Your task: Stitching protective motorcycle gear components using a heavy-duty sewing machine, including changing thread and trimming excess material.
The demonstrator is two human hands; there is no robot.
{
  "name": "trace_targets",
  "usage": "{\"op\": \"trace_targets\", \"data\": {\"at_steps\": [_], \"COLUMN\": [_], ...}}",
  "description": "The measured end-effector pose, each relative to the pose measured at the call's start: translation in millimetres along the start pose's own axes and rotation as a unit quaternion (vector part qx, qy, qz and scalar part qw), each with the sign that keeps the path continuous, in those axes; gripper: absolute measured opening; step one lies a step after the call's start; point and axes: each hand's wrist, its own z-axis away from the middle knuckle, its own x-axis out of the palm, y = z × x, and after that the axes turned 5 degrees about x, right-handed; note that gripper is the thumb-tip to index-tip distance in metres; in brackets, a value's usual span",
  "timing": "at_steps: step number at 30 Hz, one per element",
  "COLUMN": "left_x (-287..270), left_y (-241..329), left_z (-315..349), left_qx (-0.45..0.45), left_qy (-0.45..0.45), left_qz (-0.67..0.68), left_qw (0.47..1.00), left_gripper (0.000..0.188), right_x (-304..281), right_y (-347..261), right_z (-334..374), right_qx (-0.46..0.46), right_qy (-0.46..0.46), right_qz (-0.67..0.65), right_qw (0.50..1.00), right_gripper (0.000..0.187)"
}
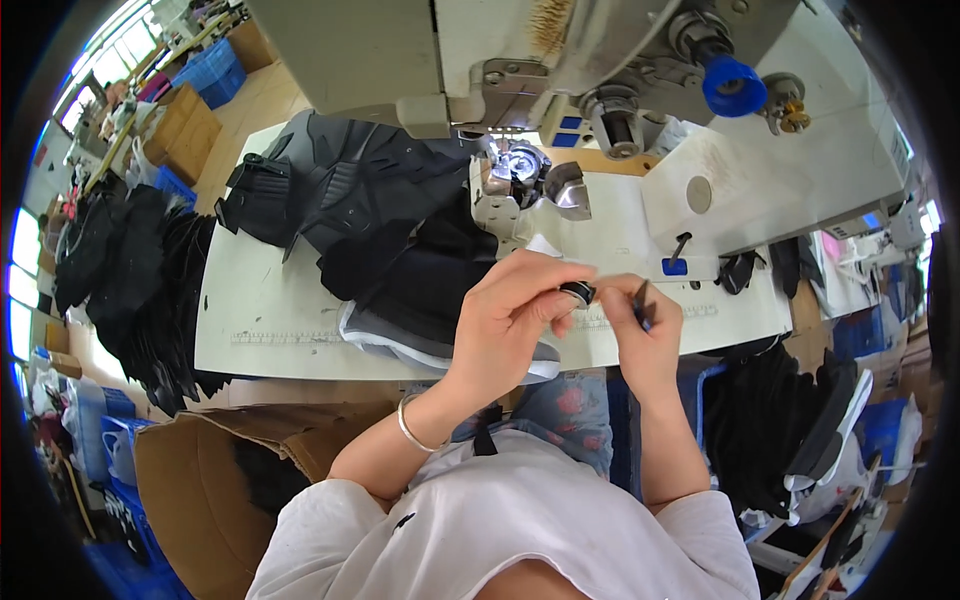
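My left hand (510,315) is closed in a pinch on a small round bobbin (577,292) with black thread and a shiny metal rim. Close beside it, my right hand (646,335) is closed, with a slim dark metal tool (642,303) held in its fingers; its exact kind is hard to make out. The right fingertips come close to the bobbin, and whether they pull a thread is too fine to see. Beyond my hands, the sewing machine (545,60) has a lit needle area and a shiny metal cover (568,190) swung open beside the hook (521,163).
Black and grey shoe uppers (345,185) pile up left on the white table (265,310). A dark piece with a grey-white edge (400,335) lies under my left hand. Black pieces (140,280) hang at the left, and others (765,420) at the right. A cardboard box (190,490) stands lower left.
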Motion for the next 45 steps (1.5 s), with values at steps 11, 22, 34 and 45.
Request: {"op": "trace_targets", "data": {"at_steps": [11, 22, 34, 45], "left_x": [-2.4, -14.5, -16.6, -61.5], "left_y": [-21.3, -29.8, 11.4, 53.4], "left_z": [-7.1, -3.4, 15.7, 28.2], "left_qx": [-0.187, -0.229, -0.151, -0.151], "left_qy": [0.097, 0.108, 0.098, -0.274], "left_qz": [0.232, 0.254, 0.16, -0.155], "left_qw": [0.95, 0.933, 0.971, 0.937], "left_gripper": [0.026, 0.016, 0.014, 0.016], "right_x": [30.6, 22.0, 18.0, -2.0], "right_y": [-22.2, 2.6, -15.2, -18.6], "right_z": [-77.0, -131.1, -96.6, -56.5], "right_qx": [-0.218, -0.464, -0.366, -0.427], "right_qy": [0.086, -0.015, 0.069, 0.029], "right_qz": [0.16, 0.322, 0.387, 0.378], "right_qw": [0.959, 0.825, 0.844, 0.821], "right_gripper": [0.024, 0.028, 0.031, 0.026]}}
